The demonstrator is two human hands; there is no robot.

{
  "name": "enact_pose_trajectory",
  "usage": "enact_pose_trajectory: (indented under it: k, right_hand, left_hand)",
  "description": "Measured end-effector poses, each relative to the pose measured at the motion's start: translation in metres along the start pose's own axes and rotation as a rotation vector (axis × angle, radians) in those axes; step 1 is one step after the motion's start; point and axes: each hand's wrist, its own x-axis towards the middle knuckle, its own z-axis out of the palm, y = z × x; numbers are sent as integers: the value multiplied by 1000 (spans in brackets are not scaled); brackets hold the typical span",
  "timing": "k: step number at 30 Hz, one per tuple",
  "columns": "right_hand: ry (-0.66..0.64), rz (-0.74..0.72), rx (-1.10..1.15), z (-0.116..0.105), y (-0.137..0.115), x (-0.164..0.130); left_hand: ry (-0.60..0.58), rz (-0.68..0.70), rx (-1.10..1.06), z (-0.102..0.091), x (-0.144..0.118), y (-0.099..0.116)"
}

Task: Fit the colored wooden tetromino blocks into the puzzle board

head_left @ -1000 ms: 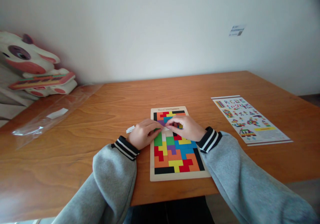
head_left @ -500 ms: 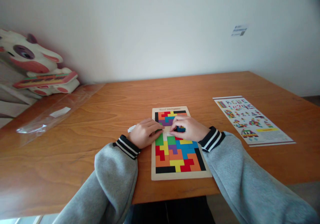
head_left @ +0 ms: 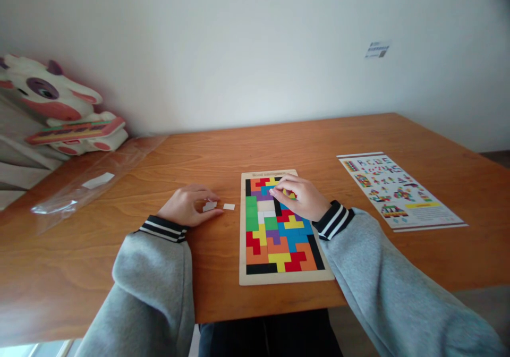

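Observation:
A wooden block puzzle board [head_left: 287, 280] lies flat, filled with coloured pieces except for a bare cream patch in its upper middle. Just below that patch sits a white piece [head_left: 268, 216] among green ones. To the left of the board, my left hand [head_left: 187, 205] rests on the table, thumb and fingers apart around a small white piece [head_left: 209, 206]. Another white piece [head_left: 229, 206] lies between that hand and the board. Over the board's upper right hovers my right hand [head_left: 299, 195], thumb and index tips together, with no piece visible between them.
A printed pattern sheet [head_left: 402, 192] lies on the right of the wooden table [head_left: 215, 155]. At the left are a clear plastic bag [head_left: 119, 160] and a cow-shaped toy keyboard [head_left: 79, 102]. A white wall stands behind, with a small label [head_left: 377, 50].
My left hand has moved left off the board to the loose white pieces, its fingers opening. My right hand has lifted slightly up and away from the bare patch, which now shows.

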Motion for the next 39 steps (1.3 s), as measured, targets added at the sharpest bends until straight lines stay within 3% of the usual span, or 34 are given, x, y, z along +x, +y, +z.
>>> enact_pose_trajectory:
  k: [9,14,22,27,31,35,39]
  right_hand:
    - [48,-3,-24,2,3,-2]
    - [78,-4,-38,1,5,-1]
    - [54,-6,-34,2,3,-1]
    - [5,9,-12,2,0,-1]
    - [-90,51,11,7,-17,9]
    - [-306,40,-46,28,-45,28]
    - [-346,38,-106,56,-62,49]
  left_hand:
    - [10,-168,-102,2,0,-2]
    - [-57,-220,-153,-6,-6,-5]
    - [-66,-353,-167,-7,-12,-8]
    - [-70,-370,-211,-2,-7,-5]
    - [-40,-333,-227,1,-7,-7]
    - [13,-263,-245,5,-8,-10]
    - [47,-243,-257,8,-7,-7]
